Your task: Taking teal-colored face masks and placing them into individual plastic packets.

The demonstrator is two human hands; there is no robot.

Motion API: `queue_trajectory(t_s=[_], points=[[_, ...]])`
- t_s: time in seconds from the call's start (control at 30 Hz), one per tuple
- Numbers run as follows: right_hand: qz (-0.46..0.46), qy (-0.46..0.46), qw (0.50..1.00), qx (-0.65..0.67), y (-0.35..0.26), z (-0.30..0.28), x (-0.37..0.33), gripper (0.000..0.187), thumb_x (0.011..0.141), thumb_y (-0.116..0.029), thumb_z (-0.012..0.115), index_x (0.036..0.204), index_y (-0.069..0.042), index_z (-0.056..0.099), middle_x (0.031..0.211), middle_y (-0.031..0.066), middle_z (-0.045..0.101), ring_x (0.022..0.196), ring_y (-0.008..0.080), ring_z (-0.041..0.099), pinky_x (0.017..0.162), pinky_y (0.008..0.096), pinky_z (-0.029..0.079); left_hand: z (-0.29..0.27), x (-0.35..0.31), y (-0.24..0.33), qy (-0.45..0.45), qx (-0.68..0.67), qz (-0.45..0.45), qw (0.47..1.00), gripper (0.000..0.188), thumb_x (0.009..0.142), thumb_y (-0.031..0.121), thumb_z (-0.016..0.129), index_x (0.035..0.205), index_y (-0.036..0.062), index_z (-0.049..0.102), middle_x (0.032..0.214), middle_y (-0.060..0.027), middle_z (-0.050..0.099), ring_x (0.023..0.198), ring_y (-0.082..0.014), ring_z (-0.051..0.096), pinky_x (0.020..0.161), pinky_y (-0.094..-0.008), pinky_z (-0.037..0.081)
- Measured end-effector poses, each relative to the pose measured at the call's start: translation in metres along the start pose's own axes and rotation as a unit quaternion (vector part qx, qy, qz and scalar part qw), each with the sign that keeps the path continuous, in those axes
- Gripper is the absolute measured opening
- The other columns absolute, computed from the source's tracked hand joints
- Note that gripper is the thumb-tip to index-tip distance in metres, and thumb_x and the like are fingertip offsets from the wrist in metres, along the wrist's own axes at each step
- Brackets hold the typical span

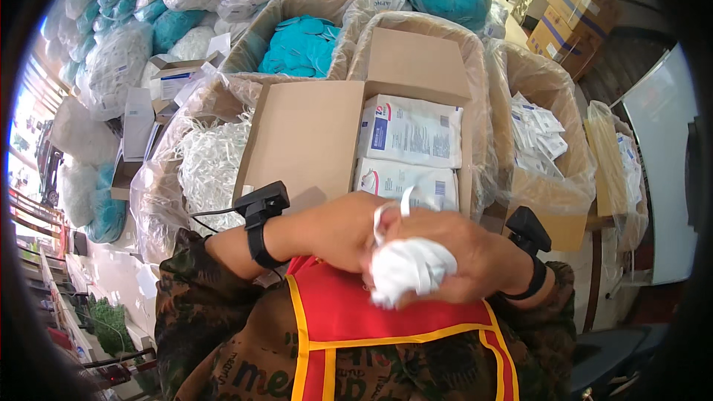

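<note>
On cam I've got my R hand (479, 256) closed on a crumpled white bundle (411, 267), soft & fabric-like, a bit blurred; thin white loops (394, 214) poke out just above it. My L hand (355, 234) meets the bundle's left edge, fingers mostly hidden, so can't tell how tight it's gripping. Bundle's in front of the red apron (386, 308) w/ yellow piping.

Just beyond the grip: open matte cardboard carton (297, 137) w/ two smooth, flat white packs (410, 134), printed w/ blue panels, red curves & small dark text. Left of grip: stringy white strips (215, 160) in a plastic-lined box. Farther off: flat teal pieces (301, 44), rounded. Right of grip, past the carton: small glossy packets (536, 137) w/ bluish print, too small to make out.
</note>
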State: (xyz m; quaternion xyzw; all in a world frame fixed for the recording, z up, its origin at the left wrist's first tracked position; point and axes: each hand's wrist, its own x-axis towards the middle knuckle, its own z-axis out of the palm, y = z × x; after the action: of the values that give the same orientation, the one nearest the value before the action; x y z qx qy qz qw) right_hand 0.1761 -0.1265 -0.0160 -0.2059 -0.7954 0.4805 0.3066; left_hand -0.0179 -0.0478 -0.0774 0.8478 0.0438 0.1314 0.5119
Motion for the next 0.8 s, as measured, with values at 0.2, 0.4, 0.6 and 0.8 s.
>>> queue_trajectory(t_s=[0.2, 0.4, 0.6, 0.8], points=[[0.006, -0.060, 0.996, 0.060, -0.025, 0.030, -0.027, 0.025, 0.086, -0.021, 0.070, 0.100, -0.002, 0.060, 0.097, 0.0144, 0.058, 0.087, 0.0336, 0.058, 0.081, 0.0462, 0.044, -0.008, -0.030, 0.067, -0.092, 0.267, 0.034, 0.959, 0.027, 0.070, 0.018, 0.067, 0.093, 0.0089, 0.057, 0.076, -0.0117, 0.058, 0.072, -0.0319, 0.062, 0.062, -0.0435, 0.051], [0.154, 0.039, 0.974, 0.159, -0.049, 0.009, -0.080, 0.034, 0.078, -0.009, 0.079, 0.104, 0.003, 0.061, 0.096, 0.0139, 0.062, 0.093, 0.0314, 0.059, 0.089, 0.0462, 0.043, -0.051, -0.068, 0.084, -0.097, 0.340, -0.067, 0.933, 0.032, 0.063, 0.013, 0.070, 0.091, 0.0104, 0.056, 0.075, -0.0065, 0.055, 0.072, -0.0269, 0.061, 0.062, -0.0387, 0.049], [0.216, 0.080, 0.964, 0.130, -0.055, -0.005, -0.109, 0.040, 0.080, -0.018, 0.076, 0.113, -0.002, 0.059, 0.108, 0.0144, 0.064, 0.091, 0.0287, 0.064, 0.081, 0.0365, 0.050, -0.064, -0.070, 0.073, -0.088, 0.364, -0.084, 0.924, 0.028, 0.062, 0.013, 0.071, 0.087, 0.0113, 0.058, 0.078, -0.0069, 0.058, 0.074, -0.0298, 0.061, 0.062, -0.0398, 0.050], [0.267, 0.544, 0.731, 0.313, -0.057, -0.003, -0.135, 0.049, 0.082, -0.026, 0.071, 0.121, -0.002, 0.053, 0.091, 0.0140, 0.065, 0.080, 0.0281, 0.067, 0.068, 0.0396, 0.056, -0.096, -0.107, 0.071, 0.115, 0.520, -0.242, 0.811, 0.023, 0.067, 0.011, 0.071, 0.083, 0.0090, 0.054, 0.080, -0.0104, 0.060, 0.073, -0.0345, 0.061, 0.060, -0.0421, 0.048]])
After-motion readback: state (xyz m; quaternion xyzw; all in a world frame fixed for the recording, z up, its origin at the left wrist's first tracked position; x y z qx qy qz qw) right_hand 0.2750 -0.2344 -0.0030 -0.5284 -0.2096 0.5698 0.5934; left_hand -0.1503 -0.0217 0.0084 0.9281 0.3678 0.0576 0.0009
